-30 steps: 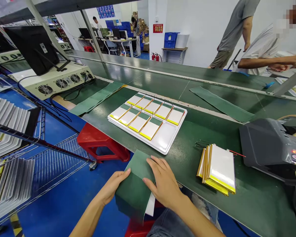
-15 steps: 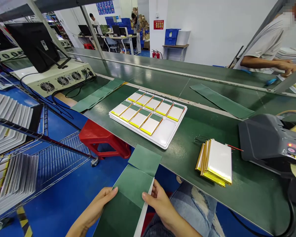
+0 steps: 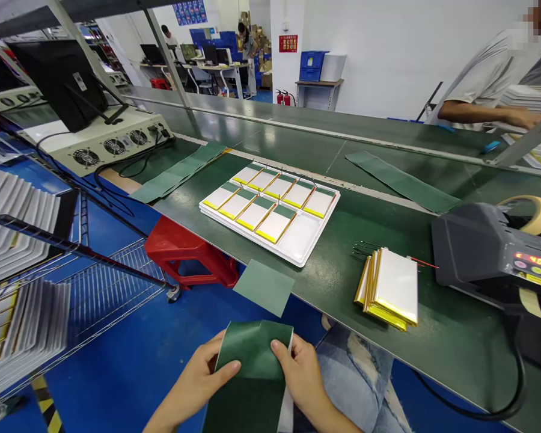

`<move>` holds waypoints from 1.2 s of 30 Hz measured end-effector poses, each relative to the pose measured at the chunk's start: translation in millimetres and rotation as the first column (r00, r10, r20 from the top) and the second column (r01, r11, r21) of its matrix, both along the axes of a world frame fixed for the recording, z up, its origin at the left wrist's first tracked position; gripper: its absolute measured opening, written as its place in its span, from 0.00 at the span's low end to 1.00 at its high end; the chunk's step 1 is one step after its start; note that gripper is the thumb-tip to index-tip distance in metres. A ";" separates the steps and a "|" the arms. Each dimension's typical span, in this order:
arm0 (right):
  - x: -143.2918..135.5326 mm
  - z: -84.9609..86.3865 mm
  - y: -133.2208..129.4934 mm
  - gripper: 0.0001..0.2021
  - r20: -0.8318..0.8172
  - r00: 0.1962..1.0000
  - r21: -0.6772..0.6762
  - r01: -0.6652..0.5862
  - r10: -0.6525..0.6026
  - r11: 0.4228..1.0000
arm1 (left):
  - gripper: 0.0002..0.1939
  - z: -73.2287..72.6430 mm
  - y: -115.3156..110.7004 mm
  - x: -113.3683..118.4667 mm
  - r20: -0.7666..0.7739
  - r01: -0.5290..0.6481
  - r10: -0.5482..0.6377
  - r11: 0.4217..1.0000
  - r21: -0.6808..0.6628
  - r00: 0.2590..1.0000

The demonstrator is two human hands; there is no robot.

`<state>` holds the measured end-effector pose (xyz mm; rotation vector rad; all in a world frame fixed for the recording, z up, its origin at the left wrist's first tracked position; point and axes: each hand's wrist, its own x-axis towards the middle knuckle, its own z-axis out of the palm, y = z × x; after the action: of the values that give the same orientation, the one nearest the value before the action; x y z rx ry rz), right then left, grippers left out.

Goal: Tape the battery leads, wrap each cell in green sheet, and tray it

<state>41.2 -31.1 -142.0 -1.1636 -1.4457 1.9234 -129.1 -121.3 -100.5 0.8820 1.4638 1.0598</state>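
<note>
A wide green strip [image 3: 247, 397] with a white underside is held between both hands at the bottom middle, its upper end bent over. My left hand [image 3: 205, 370] grips its left edge, thumb on top. My right hand [image 3: 304, 373] pinches its right edge the same way. Beyond them, a separate green piece [image 3: 265, 286] lies at the table's front edge, overhanging it. Behind it is a white tray [image 3: 300, 249] with two rows of flat white-and-yellow pouch cells [image 3: 275, 224]. A stack of similar cells [image 3: 394, 285] with thin wires sits to the right.
A tape dispenser [image 3: 478, 252] stands at the right. Green strips [image 3: 401, 180] lie at the table's back and left. A red stool [image 3: 187, 252] and a wire rack [image 3: 103, 288] are at the left. Across the table, a person [image 3: 482, 90] handles trays.
Both hands have moved down and slightly right with the strip, whose top end is now bent. The small green piece is now apart from the strip and stays at the table edge.
</note>
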 end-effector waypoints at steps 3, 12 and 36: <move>18.2 4.8 7.6 0.24 0.160 0.983 0.142 0.066 -0.089 0.988 | 0.16 -7.0 10.8 24.5 0.077 -0.132 0.135 0.990 -0.046 0.988; 67.7 21.0 14.1 0.20 0.072 0.990 0.060 0.120 -0.124 0.991 | 0.16 -7.8 52.7 61.4 0.027 -0.127 0.127 0.992 -0.002 0.992; 117.6 7.9 34.5 0.23 0.343 0.935 0.292 -0.017 -0.089 0.956 | 0.24 -25.6 57.0 70.3 0.240 0.018 0.045 0.967 -0.253 0.970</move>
<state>158.8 3.4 -134.0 -1.4288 -1.8056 1.4576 -58.8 -64.3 -126.1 0.5398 1.3609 0.9298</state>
